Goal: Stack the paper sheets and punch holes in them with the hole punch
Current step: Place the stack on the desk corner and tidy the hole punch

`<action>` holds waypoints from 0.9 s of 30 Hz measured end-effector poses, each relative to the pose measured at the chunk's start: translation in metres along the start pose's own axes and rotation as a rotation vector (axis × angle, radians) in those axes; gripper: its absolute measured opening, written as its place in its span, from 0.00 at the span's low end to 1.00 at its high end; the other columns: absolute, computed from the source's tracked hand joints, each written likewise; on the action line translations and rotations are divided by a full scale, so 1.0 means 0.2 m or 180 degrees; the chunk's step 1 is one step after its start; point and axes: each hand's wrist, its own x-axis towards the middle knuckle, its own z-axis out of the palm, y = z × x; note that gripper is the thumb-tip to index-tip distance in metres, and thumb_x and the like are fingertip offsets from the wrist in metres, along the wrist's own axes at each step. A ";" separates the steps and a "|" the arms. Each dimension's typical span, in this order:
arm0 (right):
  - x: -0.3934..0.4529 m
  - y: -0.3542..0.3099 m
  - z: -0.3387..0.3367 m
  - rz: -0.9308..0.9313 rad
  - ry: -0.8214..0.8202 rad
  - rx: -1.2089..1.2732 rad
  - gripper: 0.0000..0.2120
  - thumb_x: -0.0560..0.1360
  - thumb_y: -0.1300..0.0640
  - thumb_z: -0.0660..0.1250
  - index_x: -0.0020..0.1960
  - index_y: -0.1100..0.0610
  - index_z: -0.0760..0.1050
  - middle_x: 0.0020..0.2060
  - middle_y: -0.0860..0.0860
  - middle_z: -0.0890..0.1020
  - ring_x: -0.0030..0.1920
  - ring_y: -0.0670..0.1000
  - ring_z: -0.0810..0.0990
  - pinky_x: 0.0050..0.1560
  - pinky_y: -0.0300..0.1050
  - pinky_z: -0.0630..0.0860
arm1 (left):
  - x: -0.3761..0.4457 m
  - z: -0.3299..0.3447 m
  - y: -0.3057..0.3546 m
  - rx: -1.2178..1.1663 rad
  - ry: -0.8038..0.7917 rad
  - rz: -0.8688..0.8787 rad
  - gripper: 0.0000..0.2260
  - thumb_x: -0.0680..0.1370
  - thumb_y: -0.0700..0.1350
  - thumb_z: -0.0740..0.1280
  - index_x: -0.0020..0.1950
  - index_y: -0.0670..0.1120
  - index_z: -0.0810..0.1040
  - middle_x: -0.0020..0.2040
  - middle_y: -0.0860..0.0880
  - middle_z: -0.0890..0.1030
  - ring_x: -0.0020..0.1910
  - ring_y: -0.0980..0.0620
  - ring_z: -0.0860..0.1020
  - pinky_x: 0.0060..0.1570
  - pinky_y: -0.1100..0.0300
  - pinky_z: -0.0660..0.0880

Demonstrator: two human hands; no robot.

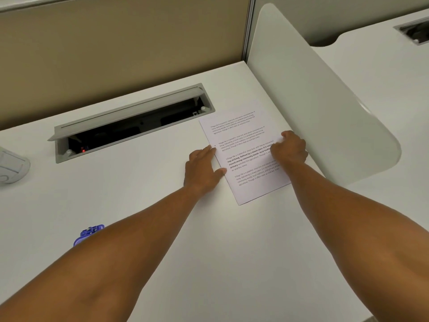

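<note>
Both hands bracket the paper sheets (243, 156) near the desk's (162, 228) far right corner, likely squaring edges; left hand (202, 168) flat against one side; right hand (289, 148) curled on top; hole punch (89, 233) waits near the front-left edge.

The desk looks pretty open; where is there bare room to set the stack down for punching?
Bare desk lies between the forearms, below the paper sheets. Another patch lies between the cable hatch and the purple hole punch. It is crowded where the left hand and right hand hold the sheets beside the divider.
</note>
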 end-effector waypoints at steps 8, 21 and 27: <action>-0.24 -0.05 0.03 -0.0363 0.0027 0.0111 0.23 0.73 0.57 0.65 0.68 0.55 0.73 0.65 0.56 0.78 0.64 0.57 0.76 0.66 0.50 0.69 | -0.11 -0.08 -0.07 -0.0188 0.0028 -0.0204 0.31 0.78 0.57 0.67 0.78 0.50 0.62 0.78 0.53 0.62 0.78 0.51 0.53 0.73 0.50 0.58; -0.97 -0.19 0.19 -0.1712 -0.0472 -0.0231 0.25 0.78 0.48 0.62 0.71 0.57 0.68 0.72 0.53 0.70 0.76 0.56 0.60 0.73 0.58 0.62 | -0.64 -0.33 -0.24 0.0232 0.0484 -0.0415 0.28 0.80 0.57 0.62 0.78 0.50 0.63 0.79 0.50 0.61 0.78 0.48 0.57 0.74 0.49 0.59; -1.24 -0.23 0.24 -0.2203 -0.0528 -0.0617 0.27 0.80 0.43 0.56 0.75 0.54 0.65 0.77 0.50 0.63 0.78 0.53 0.54 0.77 0.54 0.56 | -0.86 -0.43 -0.34 0.0339 0.0769 -0.0524 0.27 0.81 0.58 0.61 0.77 0.50 0.64 0.79 0.49 0.62 0.78 0.47 0.59 0.73 0.49 0.60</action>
